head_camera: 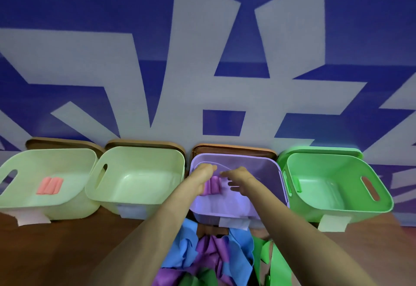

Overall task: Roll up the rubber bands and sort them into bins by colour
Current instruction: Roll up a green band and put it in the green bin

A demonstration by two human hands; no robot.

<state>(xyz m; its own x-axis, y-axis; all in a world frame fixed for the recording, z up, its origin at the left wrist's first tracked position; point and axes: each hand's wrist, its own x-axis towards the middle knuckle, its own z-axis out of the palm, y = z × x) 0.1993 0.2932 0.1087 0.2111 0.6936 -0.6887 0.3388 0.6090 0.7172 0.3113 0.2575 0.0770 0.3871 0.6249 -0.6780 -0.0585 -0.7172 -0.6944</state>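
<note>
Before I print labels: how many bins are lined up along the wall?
4, in one row: the far-left pale green bin holding pink rolls, the second pale green bin beside it, the purple bin third, and the bright green bin far right. None appears hidden.

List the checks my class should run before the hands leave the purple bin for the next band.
1. Purple roll inside the purple bin: ok.
2. Roll colour matches bin colour: ok.
3. Left hand clear of the roll: cannot tell, it overlaps the roll's top.
4. Right hand empty: ok, it is spread open.
5. Loose bands left to sort: ok, blue, purple and green lie in the pile.
6. A bin free for blue: ok, the second pale bin shows no rolls.
</note>
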